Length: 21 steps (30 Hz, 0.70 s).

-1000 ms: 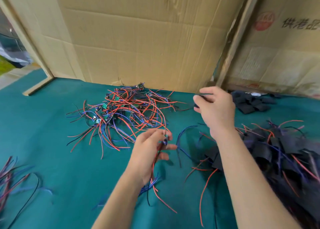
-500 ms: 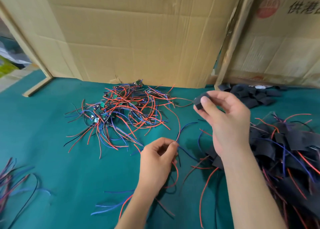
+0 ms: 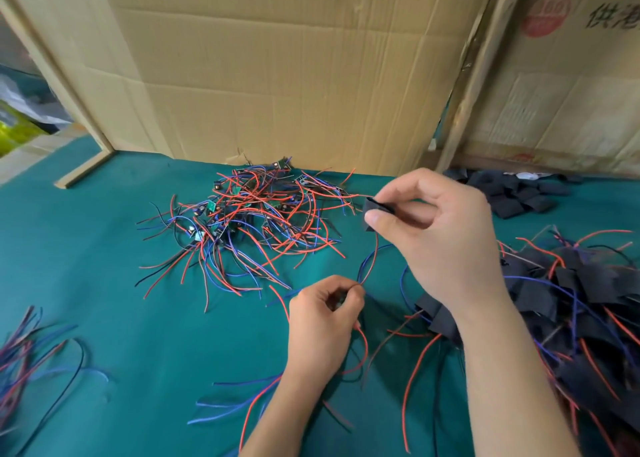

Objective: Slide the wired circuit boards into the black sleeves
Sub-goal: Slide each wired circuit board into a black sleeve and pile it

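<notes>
Lay across teal felt table (image 3: 104, 266): tangled pile of wired boards (image 3: 249, 221), heap of sleeved boards (image 3: 571, 300). Pinched flat black sleeve (image 3: 375, 210), opening leftward, in right hand (image 3: 440, 235). Gripped thin red and blue wires (image 3: 369, 262), arcing upward, in curled left hand (image 3: 325, 318).

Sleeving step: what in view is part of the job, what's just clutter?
In use:
- right hand pinching a black sleeve
- left hand gripping a wired board's leads
- pile of unsleeved wired boards
- stack of empty sleeves
- heap of sleeved boards

Lying about:
- loose wires at left edge
- cardboard sheets
</notes>
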Each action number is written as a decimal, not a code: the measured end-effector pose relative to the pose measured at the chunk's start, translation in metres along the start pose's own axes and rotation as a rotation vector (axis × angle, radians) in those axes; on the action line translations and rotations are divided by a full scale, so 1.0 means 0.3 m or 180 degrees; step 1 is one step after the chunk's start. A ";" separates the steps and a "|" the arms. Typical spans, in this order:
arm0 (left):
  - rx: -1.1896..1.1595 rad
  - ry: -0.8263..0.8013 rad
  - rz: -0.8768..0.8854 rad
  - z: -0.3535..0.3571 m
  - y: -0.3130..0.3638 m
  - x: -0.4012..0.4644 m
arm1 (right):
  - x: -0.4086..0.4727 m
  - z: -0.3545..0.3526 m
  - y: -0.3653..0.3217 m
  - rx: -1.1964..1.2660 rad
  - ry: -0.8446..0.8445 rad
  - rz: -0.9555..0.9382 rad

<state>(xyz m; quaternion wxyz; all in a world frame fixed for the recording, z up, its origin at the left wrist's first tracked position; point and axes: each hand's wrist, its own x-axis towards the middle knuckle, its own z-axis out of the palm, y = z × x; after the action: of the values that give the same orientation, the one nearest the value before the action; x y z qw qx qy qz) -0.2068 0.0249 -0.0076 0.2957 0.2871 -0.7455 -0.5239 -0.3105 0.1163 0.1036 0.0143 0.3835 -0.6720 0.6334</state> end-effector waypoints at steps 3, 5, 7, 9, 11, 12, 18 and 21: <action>-0.0015 0.0022 0.0025 0.000 -0.001 0.001 | -0.003 0.013 0.030 -0.0324 -0.0016 0.0039; -0.0154 -0.0021 -0.0049 -0.005 0.000 0.003 | -0.006 0.021 0.058 -0.0384 -0.0044 0.0213; -0.0440 -0.0157 -0.0173 -0.014 0.010 0.008 | -0.013 0.027 0.084 -0.0476 -0.0046 0.0446; -0.0811 -0.0355 -0.0280 -0.028 0.036 0.018 | -0.019 0.029 0.107 -0.0471 -0.0045 0.0642; -0.1462 -0.0610 -0.0473 -0.049 0.072 0.035 | -0.019 0.023 0.119 -0.0373 0.0021 0.0775; -0.1785 -0.0769 -0.0546 -0.066 0.090 0.043 | -0.018 0.017 0.123 -0.0301 0.0079 0.0833; -0.1857 -0.1286 -0.0177 -0.152 0.192 0.084 | 0.000 -0.004 0.116 0.0598 0.0612 0.1071; -0.2084 -0.1583 -0.0219 -0.171 0.224 0.097 | -0.001 -0.009 0.109 0.0936 0.0772 0.1157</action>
<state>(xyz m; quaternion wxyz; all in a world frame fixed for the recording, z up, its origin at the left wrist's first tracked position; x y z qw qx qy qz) -0.1959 -0.0087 0.0744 0.1646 0.0673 -0.5782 -0.7963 -0.3292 0.1157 0.0764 -0.0751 0.1757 -0.6240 0.7577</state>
